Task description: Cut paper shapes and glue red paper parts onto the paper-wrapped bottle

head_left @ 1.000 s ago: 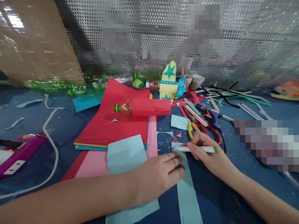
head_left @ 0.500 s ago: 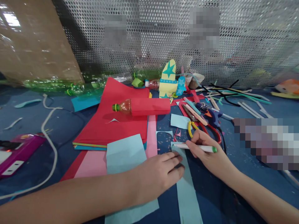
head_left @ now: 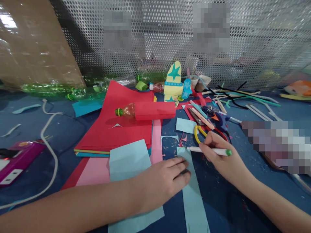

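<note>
My left hand (head_left: 170, 179) lies flat, its fingertips pressing on a long light blue paper strip (head_left: 195, 200). Under my left wrist is a wider light blue paper sheet (head_left: 130, 155). A white marker with a green end (head_left: 220, 151) is held in my right hand (head_left: 221, 158), its tip at the strip's top right corner. A curved green line shows at the strip's top end. Just beyond my right hand are scissors (head_left: 198, 134) with yellow and red handles. A bottle wrapped in red paper (head_left: 155, 110) lies on a stack of red paper (head_left: 97, 140).
A blue glue gun (head_left: 220, 118) lies behind the scissors. A yellow paper piece with stars (head_left: 173, 85) stands near the perforated metal panel (head_left: 157, 38). Plastic bottles (head_left: 46, 89) line the back. A purple power strip (head_left: 21, 158) with a white cord is at left; a pixelated object (head_left: 279, 145) lies right.
My right hand has moved the marker right along the strip's top end, where a curved green line now shows. My left hand stays on the strip. The view has shifted slightly.
</note>
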Demonstrator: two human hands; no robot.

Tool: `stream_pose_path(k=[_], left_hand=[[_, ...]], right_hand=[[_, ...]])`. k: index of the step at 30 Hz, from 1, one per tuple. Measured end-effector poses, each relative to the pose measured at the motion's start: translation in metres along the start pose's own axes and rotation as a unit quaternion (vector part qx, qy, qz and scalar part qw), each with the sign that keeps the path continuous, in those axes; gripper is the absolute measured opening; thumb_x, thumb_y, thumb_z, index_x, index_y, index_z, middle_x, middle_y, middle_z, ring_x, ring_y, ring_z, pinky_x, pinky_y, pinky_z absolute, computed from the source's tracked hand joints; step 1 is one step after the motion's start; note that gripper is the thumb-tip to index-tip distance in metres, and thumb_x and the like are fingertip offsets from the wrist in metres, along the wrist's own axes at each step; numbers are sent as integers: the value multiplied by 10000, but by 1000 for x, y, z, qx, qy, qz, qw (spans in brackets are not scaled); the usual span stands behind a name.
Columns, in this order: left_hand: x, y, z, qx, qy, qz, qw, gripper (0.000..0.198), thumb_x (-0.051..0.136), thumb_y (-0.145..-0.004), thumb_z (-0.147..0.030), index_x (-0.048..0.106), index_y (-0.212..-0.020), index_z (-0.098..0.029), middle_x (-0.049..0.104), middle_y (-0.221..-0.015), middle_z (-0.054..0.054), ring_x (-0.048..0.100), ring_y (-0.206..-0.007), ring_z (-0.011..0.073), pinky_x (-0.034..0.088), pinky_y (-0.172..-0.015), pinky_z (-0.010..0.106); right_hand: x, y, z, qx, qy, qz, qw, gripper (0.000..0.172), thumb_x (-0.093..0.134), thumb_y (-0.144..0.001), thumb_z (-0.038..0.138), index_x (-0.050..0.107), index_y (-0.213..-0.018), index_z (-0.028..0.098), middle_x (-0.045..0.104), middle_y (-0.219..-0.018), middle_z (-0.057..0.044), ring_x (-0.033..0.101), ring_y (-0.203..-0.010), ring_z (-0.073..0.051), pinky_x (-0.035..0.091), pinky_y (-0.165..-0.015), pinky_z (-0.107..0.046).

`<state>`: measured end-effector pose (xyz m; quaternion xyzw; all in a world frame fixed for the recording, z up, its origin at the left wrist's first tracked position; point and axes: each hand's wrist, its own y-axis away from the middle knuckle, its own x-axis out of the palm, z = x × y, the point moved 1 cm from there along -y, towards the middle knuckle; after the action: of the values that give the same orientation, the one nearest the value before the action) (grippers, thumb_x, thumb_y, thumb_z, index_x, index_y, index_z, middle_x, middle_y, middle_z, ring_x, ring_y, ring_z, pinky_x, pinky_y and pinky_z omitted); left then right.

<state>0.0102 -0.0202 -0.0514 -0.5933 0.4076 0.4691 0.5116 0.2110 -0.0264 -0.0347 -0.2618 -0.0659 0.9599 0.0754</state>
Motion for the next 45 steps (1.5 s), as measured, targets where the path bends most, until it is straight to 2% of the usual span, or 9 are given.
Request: stream_pose_path(k=[22,25,29,31,33,35,38,40,45], left_hand=[[-2,-1,0,-13,33,-28,999,310,387,-924,-84,555,-1180,-42,641,-1181,143,512,-1217,213,372,-1100,333],[-2,0,0,-33,53,-37,997,311,386,-916,-73,552,-1177,-47,585,-1249,174,495,-1232,234,404,-1070,338],[-1,3,0,-54,69,-31,996,324,386,-900,-59,534,-1189,-70,540,-1275,178,466,-1247,255,425,-1039,355],[-1,4,1,-49,87,-47,994,332,375,-913,-62,509,-1215,-95,580,-1205,146,480,-1224,238,420,-1040,362],[-3,4,1,-74,107,-80,988,319,352,-942,-88,465,-1237,-130,617,-1084,107,566,-1081,201,478,-951,338],[-6,4,3,-154,145,-126,969,237,369,-965,-159,442,-1190,-162,613,-913,55,605,-851,165,523,-793,300],[-10,3,4,-274,223,-176,919,165,454,-934,-259,397,-1070,-183,483,-713,-32,511,-625,128,494,-630,264],[-11,3,4,-299,260,-189,898,197,456,-887,-213,346,-1050,-191,418,-708,-46,449,-591,116,458,-586,251],[-6,3,3,-279,263,-168,908,318,370,-747,-67,300,-1026,-201,434,-806,0,482,-704,140,455,-640,275]], right_hand=[[-10,0,1,-25,29,19,999,231,506,-734,225,347,-565,236,342,-536,64,329,-479,-103,298,-444,-227],[-12,0,0,7,-39,-13,999,266,555,-766,240,370,-576,240,353,-475,80,315,-420,-95,276,-405,-231],[-13,-1,-4,52,-191,-56,979,278,583,-850,333,440,-627,251,357,-410,92,430,-409,-123,437,-495,-268],[-12,-2,-6,68,-252,-54,964,270,597,-863,364,475,-651,250,344,-408,99,420,-406,-118,484,-556,-281],[-10,-2,-6,66,-297,-36,952,263,604,-864,382,511,-661,243,375,-427,91,403,-421,-111,495,-569,-269],[-9,0,-4,53,-332,-7,942,261,579,-872,407,549,-680,233,438,-463,67,437,-465,-119,507,-584,-270],[-8,4,2,33,-366,38,929,224,546,-885,392,567,-730,233,504,-497,49,489,-493,-134,516,-574,-282],[-8,9,6,10,-369,66,927,198,547,-895,346,541,-731,237,507,-497,55,497,-485,-133,505,-553,-276],[-7,23,7,-56,-310,130,940,185,515,-935,311,498,-767,234,505,-587,49,509,-514,-123,456,-534,-262]])
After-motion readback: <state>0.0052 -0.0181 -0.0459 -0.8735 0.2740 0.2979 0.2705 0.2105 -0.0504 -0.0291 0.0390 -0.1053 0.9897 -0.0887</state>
